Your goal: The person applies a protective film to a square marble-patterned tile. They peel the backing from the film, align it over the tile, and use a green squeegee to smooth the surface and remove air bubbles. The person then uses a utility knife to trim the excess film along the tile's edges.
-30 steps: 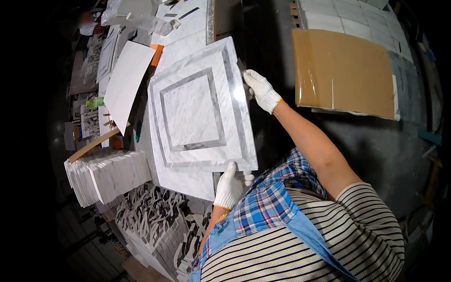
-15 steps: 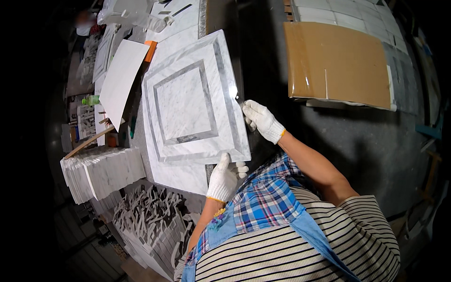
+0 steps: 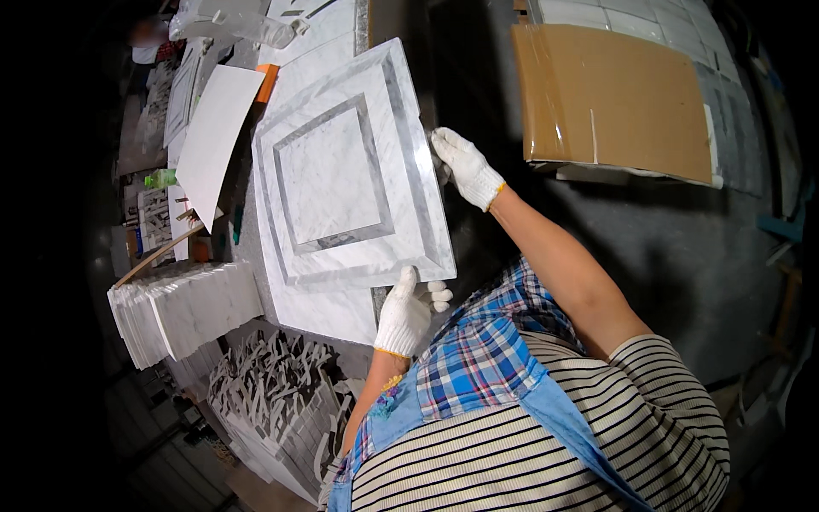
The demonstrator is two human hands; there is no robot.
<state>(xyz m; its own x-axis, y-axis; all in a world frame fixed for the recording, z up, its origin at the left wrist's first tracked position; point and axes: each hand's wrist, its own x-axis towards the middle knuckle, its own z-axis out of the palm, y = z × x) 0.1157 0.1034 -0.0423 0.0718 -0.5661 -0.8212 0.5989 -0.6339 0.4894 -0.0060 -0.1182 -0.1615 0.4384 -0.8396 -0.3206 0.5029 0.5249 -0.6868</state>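
A square white-and-grey marble panel (image 3: 333,183) with two grey inlaid frames lies tilted on the worktop, its right side reaching past the table's edge. My left hand (image 3: 405,314), in a white knit glove, is closed on its near edge, thumb on top and fingers spilling out to the right. At the panel's right edge is my right hand (image 3: 465,166), gloved too, with fingertips pressed together. Beside those fingertips the edge shows a small notch-like break. Whatever the right fingers pinch is too small to make out.
Stacked marble slabs (image 3: 200,311) stand at left, above a bin of thin stone strips (image 3: 264,380). A white sheet (image 3: 217,136) leans beyond the panel near an orange block (image 3: 267,84). At right, brown cardboard (image 3: 614,94) covers stacked tiles. A person (image 3: 149,43) is far left.
My right hand has slid away from me along the panel's right edge, and the notch-like break has shifted with it. The left hand keeps its place at the near edge.
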